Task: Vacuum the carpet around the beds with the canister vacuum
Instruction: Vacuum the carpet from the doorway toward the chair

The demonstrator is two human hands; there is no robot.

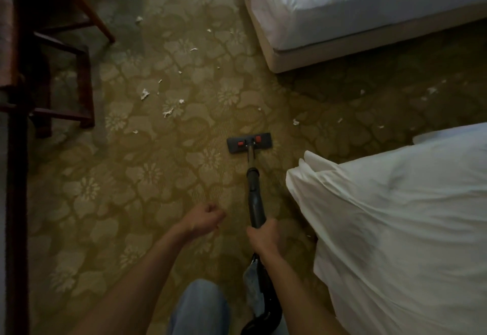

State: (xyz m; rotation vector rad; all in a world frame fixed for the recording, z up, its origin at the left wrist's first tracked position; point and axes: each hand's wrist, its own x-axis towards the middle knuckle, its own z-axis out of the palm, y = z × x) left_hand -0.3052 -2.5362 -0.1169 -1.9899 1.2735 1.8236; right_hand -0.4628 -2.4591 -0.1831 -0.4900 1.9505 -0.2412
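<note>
My right hand [262, 235] grips the dark vacuum wand [253, 195] near its handle. The wand runs forward to a flat grey floor head [249, 142] with two red pedals, lying on the green floral carpet [147, 176]. Behind my hand the black hose [263, 308] curves down toward the bottom edge. My left hand [204, 217] hovers left of the wand, fingers curled into a loose fist, holding nothing. White paper scraps [144, 94] lie scattered ahead of the floor head and in the gap between the beds.
A white-sheeted bed [369, 13] fills the upper right. A second bed with white bedding [395, 216] sits close on the right. Dark wooden chair legs [84, 89] and a furniture edge [17, 176] stand on the left. My jeans-clad knee [200, 308] shows below.
</note>
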